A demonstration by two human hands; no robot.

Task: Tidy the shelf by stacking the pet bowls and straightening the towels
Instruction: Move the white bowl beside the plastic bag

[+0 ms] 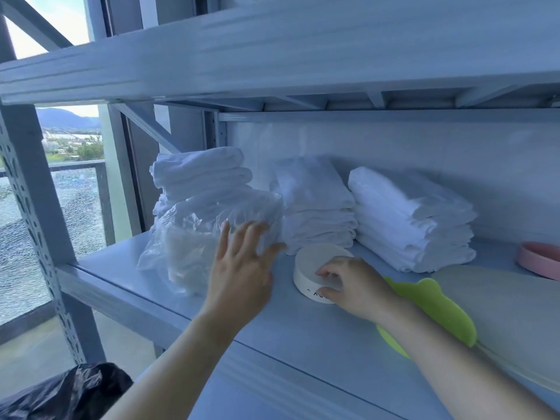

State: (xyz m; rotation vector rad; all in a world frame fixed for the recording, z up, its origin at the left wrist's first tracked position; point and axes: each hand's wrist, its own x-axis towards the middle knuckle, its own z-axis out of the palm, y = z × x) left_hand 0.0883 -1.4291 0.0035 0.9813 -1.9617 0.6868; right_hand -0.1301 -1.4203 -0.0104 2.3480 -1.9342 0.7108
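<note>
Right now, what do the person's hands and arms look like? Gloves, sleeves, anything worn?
Both are bare. The left hand and right hand wear no gloves, and no rings, watch or wristband show. The forearms are uncovered to the frame edge, with no sleeves in view.

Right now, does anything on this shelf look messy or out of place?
Yes. The white bowl looks upside down mid-shelf, unstacked, apart from the pink bowl far right. The left towel stack is uneven, a crumpled plastic bag over its front.
</note>
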